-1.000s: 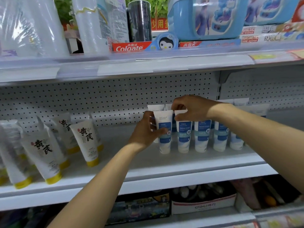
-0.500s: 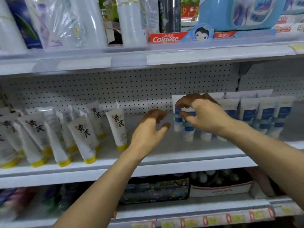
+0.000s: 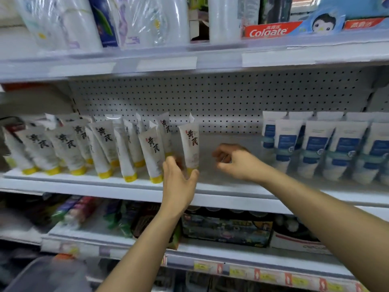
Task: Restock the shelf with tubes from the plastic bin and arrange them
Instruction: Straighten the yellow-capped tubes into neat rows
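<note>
White tubes with yellow caps (image 3: 101, 144) stand leaning in a crowded row on the left of the middle shelf (image 3: 231, 199). White tubes with blue labels (image 3: 315, 148) stand in a neat row on the right. My left hand (image 3: 179, 184) reaches up to the rightmost yellow-capped tube (image 3: 190, 144); its fingers and thumb are spread on either side of the cap, and blur hides any contact. My right hand (image 3: 235, 163) hovers over the bare gap between the two groups, fingers loosely curled, holding nothing.
A grey plastic bin (image 3: 42, 275) shows blurred at the bottom left. Wrapped rolls (image 3: 63, 24) and a Colgate box (image 3: 271, 30) fill the upper shelf. Boxed goods (image 3: 227, 228) sit on the shelf below. A white pegboard (image 3: 210, 98) backs the middle shelf.
Both hands left the blue-label tubes and moved left. The view swung left, bringing the yellow-capped tubes to the centre. My left hand now reaches the rightmost yellow-capped tube.
</note>
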Action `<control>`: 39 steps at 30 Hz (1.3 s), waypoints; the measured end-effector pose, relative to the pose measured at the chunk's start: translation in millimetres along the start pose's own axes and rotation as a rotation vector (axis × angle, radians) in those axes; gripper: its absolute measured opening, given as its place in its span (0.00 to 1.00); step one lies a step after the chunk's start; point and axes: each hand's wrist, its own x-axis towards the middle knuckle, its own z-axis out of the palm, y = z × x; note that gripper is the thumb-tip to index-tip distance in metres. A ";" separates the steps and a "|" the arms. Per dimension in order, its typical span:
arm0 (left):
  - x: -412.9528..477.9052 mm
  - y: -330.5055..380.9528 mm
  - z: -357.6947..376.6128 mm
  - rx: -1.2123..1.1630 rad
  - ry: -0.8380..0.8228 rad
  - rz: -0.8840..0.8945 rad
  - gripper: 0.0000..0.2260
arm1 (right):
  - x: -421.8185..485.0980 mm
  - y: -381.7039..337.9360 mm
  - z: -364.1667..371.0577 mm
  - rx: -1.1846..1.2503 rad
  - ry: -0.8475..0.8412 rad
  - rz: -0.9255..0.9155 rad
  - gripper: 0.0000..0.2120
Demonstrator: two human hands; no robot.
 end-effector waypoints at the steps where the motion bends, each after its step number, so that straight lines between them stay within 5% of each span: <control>1: 1.8 -1.7 -0.7 0.014 -0.046 -0.052 0.17 | 4.1 0.0 8.7 0.060 0.009 0.038 0.14; 5: 16.7 -2.4 -4.0 0.031 -0.182 -0.183 0.14 | 25.8 -5.7 30.5 0.261 -0.006 0.173 0.24; 10: 22.0 5.9 -23.6 0.075 -0.213 -0.029 0.16 | 51.0 -20.3 17.5 0.316 0.143 0.101 0.31; 21: 82.0 45.5 -95.3 0.153 -0.190 0.487 0.11 | 88.8 -52.8 -8.7 0.208 0.350 -0.145 0.06; 28: 170.2 68.4 -101.1 0.424 -0.439 0.523 0.16 | 87.9 -60.8 -15.8 -0.106 0.013 -0.143 0.12; 34: 224.0 62.2 -59.0 0.725 -0.749 0.602 0.21 | 93.6 -60.6 -16.5 -0.132 -0.008 -0.065 0.08; 39: 235.1 51.3 -41.0 0.706 -0.768 0.657 0.13 | 88.9 -65.0 -16.5 -0.114 -0.017 -0.045 0.08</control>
